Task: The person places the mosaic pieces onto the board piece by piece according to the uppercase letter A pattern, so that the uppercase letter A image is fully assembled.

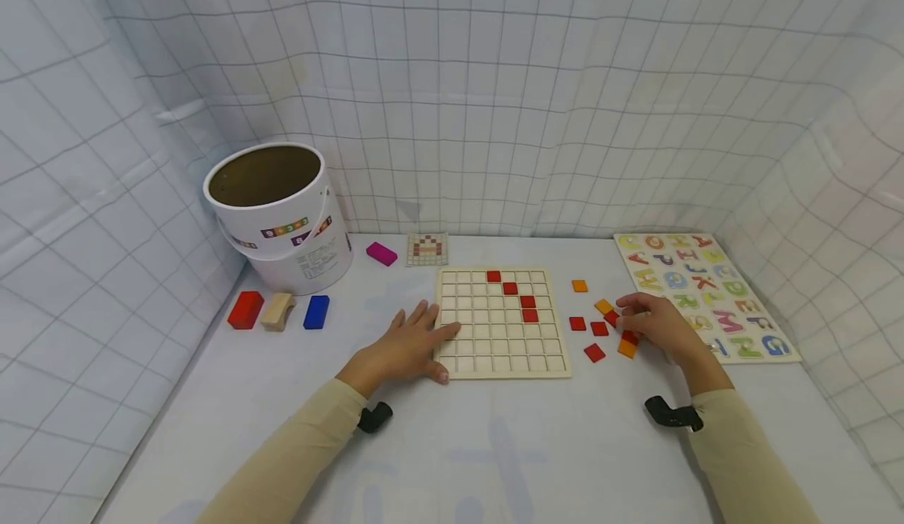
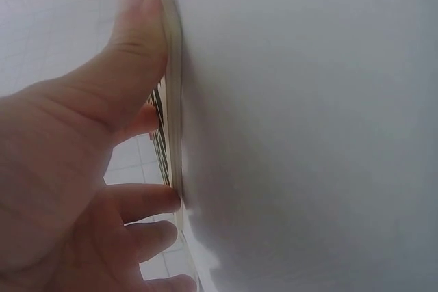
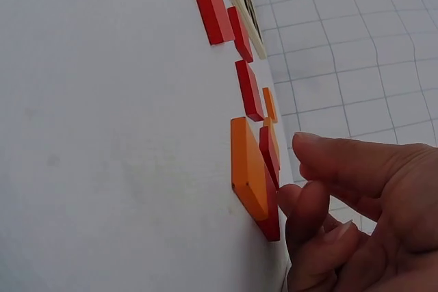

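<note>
A wooden grid board point(image 1: 504, 372) lies flat on the table, with several red square tiles point(image 1: 530, 315) set in cells along its upper part. My left hand point(image 1: 406, 347) rests at the board's left edge, fingers spread, thumb and index finger on the board. In the left wrist view the thumb point(image 2: 137, 39) lies along the board's side. Right of the board are loose red tiles point(image 1: 595, 353) and orange tiles point(image 1: 579, 285). Just over the rightmost tiles is my right hand point(image 1: 657, 326), fingers loosely bent. The right wrist view shows its fingertips beside an orange tile point(image 3: 248, 165), holding nothing visible.
A white bucket point(image 1: 304, 234) stands at the back left, near a red block point(image 1: 246, 310), a wooden arch block point(image 1: 278, 311), a blue block point(image 1: 316, 312) and a magenta block point(image 1: 381, 254). A pattern card point(image 1: 427, 249) lies behind the board. An alphabet board point(image 1: 763, 355) is at right.
</note>
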Demonstrator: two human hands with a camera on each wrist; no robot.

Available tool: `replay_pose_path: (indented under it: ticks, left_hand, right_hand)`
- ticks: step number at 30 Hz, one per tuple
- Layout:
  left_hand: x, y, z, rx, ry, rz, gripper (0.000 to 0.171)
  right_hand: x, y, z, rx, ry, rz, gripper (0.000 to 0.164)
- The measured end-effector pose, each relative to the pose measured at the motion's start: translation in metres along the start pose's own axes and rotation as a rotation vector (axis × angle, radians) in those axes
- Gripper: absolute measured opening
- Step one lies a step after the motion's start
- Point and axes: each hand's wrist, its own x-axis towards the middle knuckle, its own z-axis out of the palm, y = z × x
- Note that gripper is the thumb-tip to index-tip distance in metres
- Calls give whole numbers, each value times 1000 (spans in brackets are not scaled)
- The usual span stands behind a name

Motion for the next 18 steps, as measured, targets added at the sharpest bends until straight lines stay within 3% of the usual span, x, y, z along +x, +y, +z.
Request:
replay_pose_path:
  ticks: [10,18]
  left_hand:
    - [2,-1,-2,22,14,-10,93]
    - [2,0,2,12,7,-10,91]
  right_hand:
    - [15,-9,10,-141,27,-16,33]
    - [11,-13,18,-189,32,17,31]
